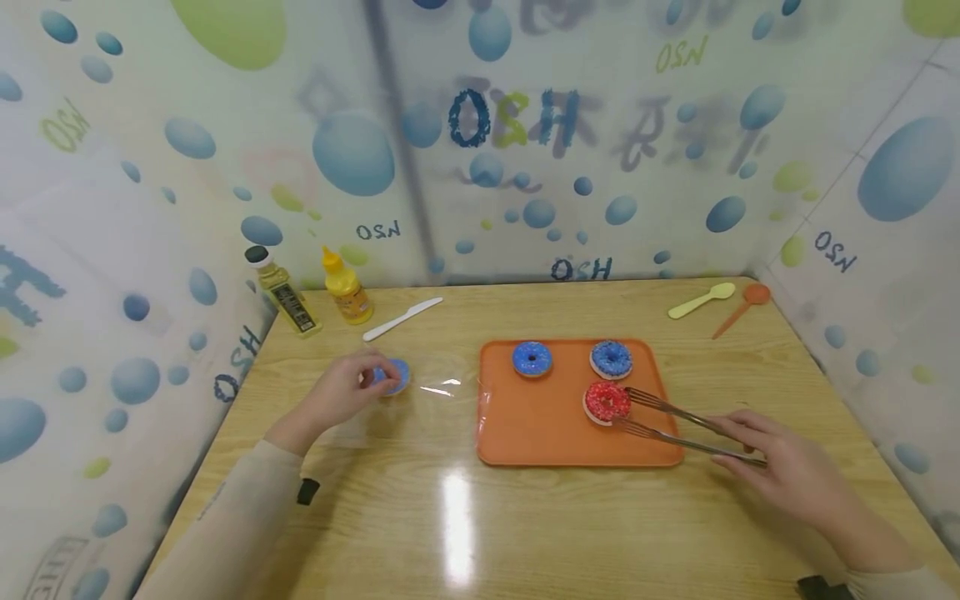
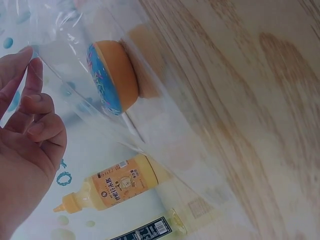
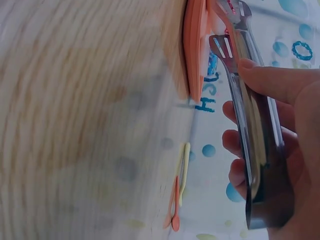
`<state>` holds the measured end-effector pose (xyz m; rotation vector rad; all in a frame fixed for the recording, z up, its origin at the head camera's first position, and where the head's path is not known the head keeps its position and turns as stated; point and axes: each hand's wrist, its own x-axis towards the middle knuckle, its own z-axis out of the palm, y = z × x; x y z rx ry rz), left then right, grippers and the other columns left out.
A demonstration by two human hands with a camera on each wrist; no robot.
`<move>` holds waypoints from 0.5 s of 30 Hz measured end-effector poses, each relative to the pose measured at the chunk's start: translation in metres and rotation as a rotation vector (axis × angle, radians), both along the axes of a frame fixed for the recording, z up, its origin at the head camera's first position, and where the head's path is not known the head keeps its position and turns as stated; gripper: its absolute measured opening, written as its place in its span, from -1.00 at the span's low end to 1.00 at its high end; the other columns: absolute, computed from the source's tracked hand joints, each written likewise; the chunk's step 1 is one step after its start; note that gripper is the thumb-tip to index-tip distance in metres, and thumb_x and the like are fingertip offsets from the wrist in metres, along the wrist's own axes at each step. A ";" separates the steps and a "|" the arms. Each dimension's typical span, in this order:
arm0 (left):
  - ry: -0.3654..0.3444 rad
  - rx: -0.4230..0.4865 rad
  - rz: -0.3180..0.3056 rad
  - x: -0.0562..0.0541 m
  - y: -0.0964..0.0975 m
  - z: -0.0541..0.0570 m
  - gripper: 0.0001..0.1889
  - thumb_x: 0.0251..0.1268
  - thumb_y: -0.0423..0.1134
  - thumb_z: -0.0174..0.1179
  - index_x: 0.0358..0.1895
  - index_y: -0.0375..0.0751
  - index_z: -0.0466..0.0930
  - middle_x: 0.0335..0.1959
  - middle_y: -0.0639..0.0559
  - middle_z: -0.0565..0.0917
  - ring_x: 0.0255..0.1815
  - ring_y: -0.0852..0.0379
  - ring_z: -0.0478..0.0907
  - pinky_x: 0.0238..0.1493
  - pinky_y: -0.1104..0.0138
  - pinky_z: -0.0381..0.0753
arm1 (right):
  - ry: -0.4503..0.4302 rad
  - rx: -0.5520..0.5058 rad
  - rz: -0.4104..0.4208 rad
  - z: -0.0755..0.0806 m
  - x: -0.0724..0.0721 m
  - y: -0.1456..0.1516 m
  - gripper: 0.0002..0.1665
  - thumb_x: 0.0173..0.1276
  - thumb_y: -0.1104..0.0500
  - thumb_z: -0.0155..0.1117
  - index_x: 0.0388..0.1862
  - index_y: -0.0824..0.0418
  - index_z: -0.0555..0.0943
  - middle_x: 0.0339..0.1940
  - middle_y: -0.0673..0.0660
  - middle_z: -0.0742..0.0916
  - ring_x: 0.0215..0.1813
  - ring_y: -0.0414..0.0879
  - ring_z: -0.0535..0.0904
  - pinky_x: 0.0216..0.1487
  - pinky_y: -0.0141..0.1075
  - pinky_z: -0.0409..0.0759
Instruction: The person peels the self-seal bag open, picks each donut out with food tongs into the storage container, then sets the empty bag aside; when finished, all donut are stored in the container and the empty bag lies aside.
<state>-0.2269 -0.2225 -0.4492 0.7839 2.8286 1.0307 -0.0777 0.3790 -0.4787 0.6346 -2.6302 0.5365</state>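
Note:
On the left, my left hand point(image 1: 341, 392) pinches the edge of a clear plastic bag point(image 2: 175, 137) between thumb and forefinger. A blue-iced donut point(image 2: 120, 77) with sprinkles lies in or behind the clear film; my hand partly covers it in the head view. My right hand point(image 1: 791, 475) grips metal tongs point(image 3: 260, 145), whose slotted tips are at either side of a red-iced donut point(image 1: 606, 402). That donut rests on an orange tray point(image 1: 540, 433). Behind it on the tray are a plain blue donut point(image 1: 532, 359) and a sprinkled blue donut point(image 1: 612, 360).
A green-capped bottle point(image 1: 288, 296) and a yellow squeeze bottle point(image 1: 348, 292) stand at the back left, near a white knife point(image 1: 403, 319). At the back right lie a yellow spoon point(image 1: 701, 301) and an orange spoon point(image 1: 742, 308). Patterned curtains surround the wooden table point(image 1: 375, 533).

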 end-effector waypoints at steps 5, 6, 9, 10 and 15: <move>0.003 -0.004 -0.013 0.001 0.002 0.001 -0.93 0.36 -0.32 0.37 -0.20 -0.04 0.75 -0.21 0.10 0.68 -0.47 0.20 0.41 -0.44 0.38 0.46 | -0.004 0.016 0.009 -0.001 -0.002 0.009 -0.30 -0.14 0.24 0.74 0.10 0.11 0.74 -0.06 -0.04 0.73 -0.36 -0.40 0.51 -0.44 -0.59 0.37; 0.006 -0.004 -0.014 0.001 0.002 0.001 -0.93 0.36 -0.32 0.37 -0.20 -0.04 0.75 -0.22 0.11 0.68 -0.47 0.20 0.41 -0.44 0.38 0.46 | -0.004 0.020 0.016 -0.001 -0.003 0.010 -0.29 -0.14 0.24 0.74 0.10 0.11 0.74 -0.06 -0.04 0.73 -0.35 -0.41 0.51 -0.44 -0.59 0.37; 0.008 -0.004 -0.008 0.001 0.002 0.001 -0.93 0.36 -0.32 0.38 -0.20 -0.04 0.75 -0.24 0.12 0.67 -0.47 0.20 0.41 -0.44 0.38 0.45 | -0.010 0.030 0.031 -0.001 -0.006 0.014 -0.29 -0.13 0.23 0.74 0.11 0.09 0.74 -0.05 -0.07 0.73 -0.33 -0.38 0.55 -0.41 -0.58 0.40; 0.008 -0.004 -0.008 0.001 0.001 0.001 -0.93 0.36 -0.32 0.38 -0.20 -0.04 0.75 -0.24 0.13 0.66 -0.47 0.21 0.40 -0.44 0.38 0.45 | -0.015 0.032 0.035 -0.001 -0.007 0.014 -0.30 -0.12 0.23 0.74 0.11 0.08 0.74 -0.05 -0.08 0.73 -0.33 -0.38 0.54 -0.40 -0.58 0.39; -0.015 -0.005 -0.008 0.001 0.002 0.004 -0.96 0.37 -0.26 0.38 -0.18 -0.05 0.75 -0.25 0.14 0.65 -0.45 0.20 0.41 -0.43 0.37 0.46 | -0.045 0.035 0.047 -0.002 -0.010 0.018 -0.33 -0.07 0.21 0.73 0.11 0.08 0.74 -0.05 -0.09 0.74 -0.32 -0.38 0.52 -0.37 -0.57 0.37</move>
